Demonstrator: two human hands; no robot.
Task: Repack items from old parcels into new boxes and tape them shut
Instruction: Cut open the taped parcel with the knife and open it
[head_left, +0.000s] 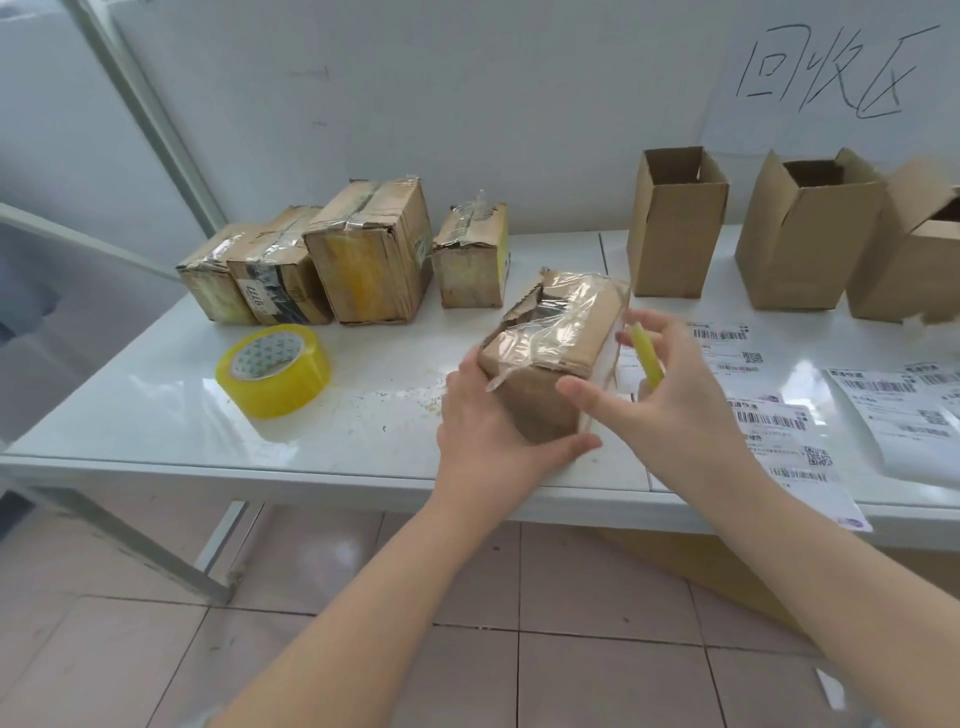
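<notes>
Near the front edge of the white bench (156, 395), a worn, tape-wrapped parcel (556, 338) with a torn top stands between both hands. The left hand (483, 415) grips its lower left side. The right hand (675, 395) pinches a slim yellow tool (647, 358) just beside its right face. A yellow tape roll (274, 369) lies to the left, four old parcels (374, 254) stand behind, and open new boxes (675, 234) and shipping labels (779, 431) are on the right.

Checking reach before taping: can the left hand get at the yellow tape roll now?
Probably yes: the tape roll lies left of the left hand with bare table between, but that hand holds the old parcel.
</notes>
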